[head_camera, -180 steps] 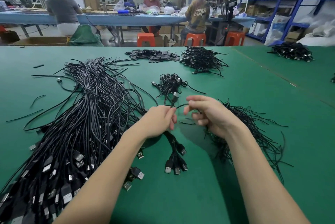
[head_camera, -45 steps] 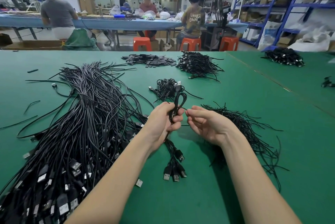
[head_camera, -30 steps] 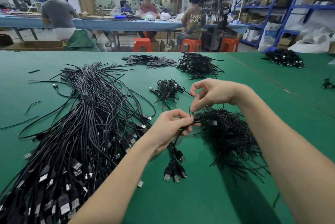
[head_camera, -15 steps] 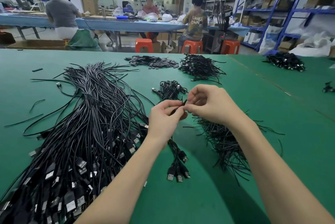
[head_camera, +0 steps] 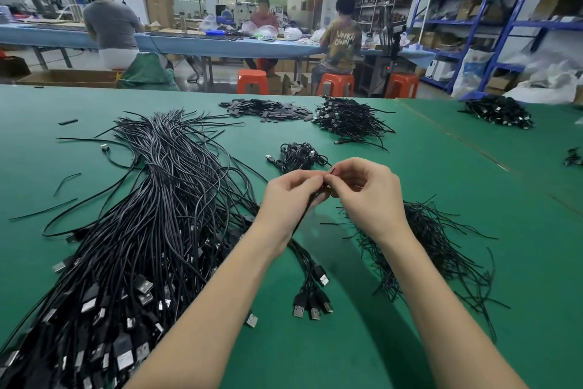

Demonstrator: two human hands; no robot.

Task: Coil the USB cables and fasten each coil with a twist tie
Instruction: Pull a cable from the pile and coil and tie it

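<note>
Green table is seen filling the lower view. Largest item on it: big sheaf of loose USB cables, laid along the left side, far ends fanned toward the table's back edge, plugs massed at near-left corner. Pile of twist ties is noted at right, thin black strands, lying under and beyond the right forearm. Tied coils are heaped at centre-back; a flat heap of small dark pieces lies just left of that heap. Another dark cable heap is seen far right, well apart. Smaller cluster of coiled cables lies just beyond the hands. A few plugs are spread on the cloth below the left wrist.

Both hands are held together over table centre, fingertips touching. Left hand: fingers curled, thumb and forefinger pinched on a dark cable coil, of which only a short strand shows below the fingers. Right hand: fingers curled inward, tips pressed at the same spot; a tie is presumably pinched there but cannot be made out — too small, hidden by fingers.

Bkgd: three persons seated at a blue bench, orange stools, blue shelving at right.
</note>
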